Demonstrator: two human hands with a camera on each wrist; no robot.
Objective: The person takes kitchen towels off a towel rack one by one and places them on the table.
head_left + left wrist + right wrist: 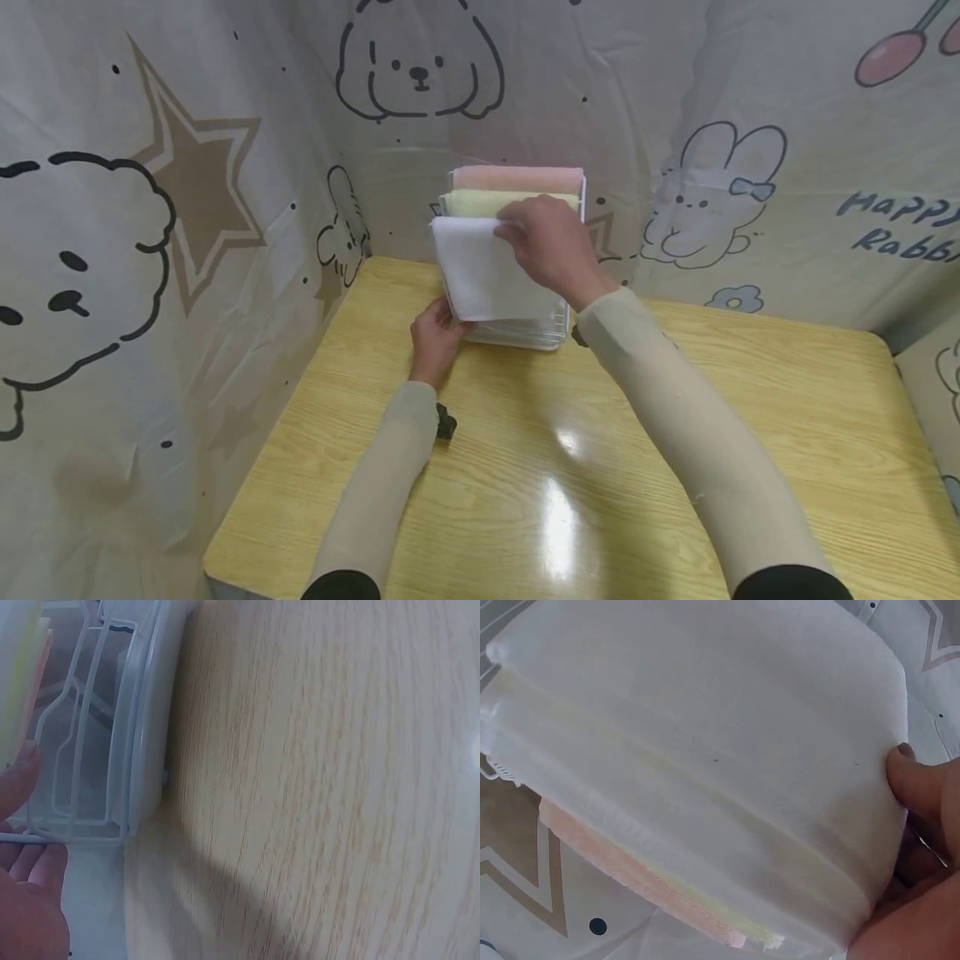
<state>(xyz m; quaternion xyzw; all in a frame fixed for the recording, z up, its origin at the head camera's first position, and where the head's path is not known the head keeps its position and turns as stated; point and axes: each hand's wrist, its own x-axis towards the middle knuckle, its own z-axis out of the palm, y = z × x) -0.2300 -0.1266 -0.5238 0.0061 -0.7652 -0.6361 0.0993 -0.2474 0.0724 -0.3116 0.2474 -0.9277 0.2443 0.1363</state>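
A white wire rack (562, 321) with a clear tray at its base (155, 727) stands at the back of the table. Over its bars hang a white towel (480, 275) in front, a pale yellow towel (472, 203) behind it and a pink towel (517, 178) rearmost. My right hand (553, 248) pinches the white towel by its upper right edge, thumb on the front face and fingers behind. Low on the rack's left side, my left hand (436, 342) grips the wire frame. In the left wrist view its thumb lies beside the towels' edges.
The rack stands on a wood-grain table (510, 467), close to the printed fabric curtain (645, 83) behind it. Another curtain side (82, 467) runs along the table's left edge.
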